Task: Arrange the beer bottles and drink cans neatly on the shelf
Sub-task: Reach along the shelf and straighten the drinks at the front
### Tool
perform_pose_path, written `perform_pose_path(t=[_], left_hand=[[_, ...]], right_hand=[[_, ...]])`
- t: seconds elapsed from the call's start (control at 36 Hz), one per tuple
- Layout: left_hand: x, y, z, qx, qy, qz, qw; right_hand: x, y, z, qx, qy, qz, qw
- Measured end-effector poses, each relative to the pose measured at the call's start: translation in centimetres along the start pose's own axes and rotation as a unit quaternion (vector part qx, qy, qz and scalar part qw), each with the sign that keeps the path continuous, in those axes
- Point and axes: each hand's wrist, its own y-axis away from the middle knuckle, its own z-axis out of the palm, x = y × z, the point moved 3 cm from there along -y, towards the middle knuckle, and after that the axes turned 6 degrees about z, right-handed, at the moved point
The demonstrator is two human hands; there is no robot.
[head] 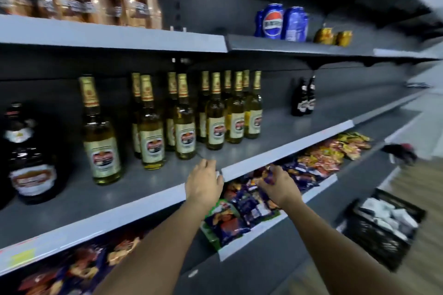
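Note:
Several clear bottles of yellow beer (184, 132) stand in loose rows on the grey middle shelf (287, 124). One more yellow beer bottle (102, 141) stands apart to their left. A big dark bottle (28, 158) is at the far left, and two small dark bottles (303, 99) stand at the back right. On the upper shelf are blue cola cans (273, 21) and small gold cans (333, 36). My left hand (203, 182) hovers at the middle shelf's front edge, fingers loosely bent, holding nothing. My right hand (278, 184) is just below that edge, over snack packets, also holding nothing.
Amber bottles (96, 0) crowd the top left shelf. Snack packets (239, 213) fill the shelf below the beer. A black crate (383, 225) with white packs sits on the wooden floor at the right. The view is blurred.

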Motion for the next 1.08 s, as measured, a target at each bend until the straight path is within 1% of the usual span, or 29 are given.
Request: perform_pose_path(t=[0.17, 0.25, 0.36, 0.5, 0.61, 0.81, 0.97, 1.08], left_hand=[[10.4, -4.4, 5.2, -0.021, 0.015, 0.042, 0.999], [14.2, -6.7, 7.4, -0.024, 0.021, 0.061, 0.998], [18.0, -10.5, 10.9, -0.024, 0.027, 0.063, 0.997], [21.4, -16.3, 15.4, -0.021, 0.042, 0.073, 0.996], [23.4, -22.2, 18.1, -0.011, 0.07, 0.068, 0.995], [26.7, -33.8, 22.7, -0.011, 0.113, 0.021, 0.993], [29.4, -40.8, 27.2, -0.026, 0.106, 0.006, 0.994], [30.5, -45.0, 30.3, -0.019, 0.101, -0.011, 0.995]], right_hand=[[9.3, -4.0, -7.3, 0.019, 0.021, 0.053, 0.998], [13.0, -6.4, -9.7, 0.029, 0.023, 0.068, 0.997], [16.7, -10.5, -11.9, 0.042, 0.046, 0.081, 0.995], [19.7, -16.7, -14.0, 0.057, 0.072, 0.081, 0.992], [20.9, -22.6, -15.7, 0.066, 0.1, 0.076, 0.99], [23.1, -33.9, -19.3, 0.071, 0.149, 0.059, 0.985], [25.8, -42.7, -21.4, 0.073, 0.148, 0.059, 0.985], [26.9, -48.9, -22.4, 0.075, 0.137, 0.034, 0.987]])
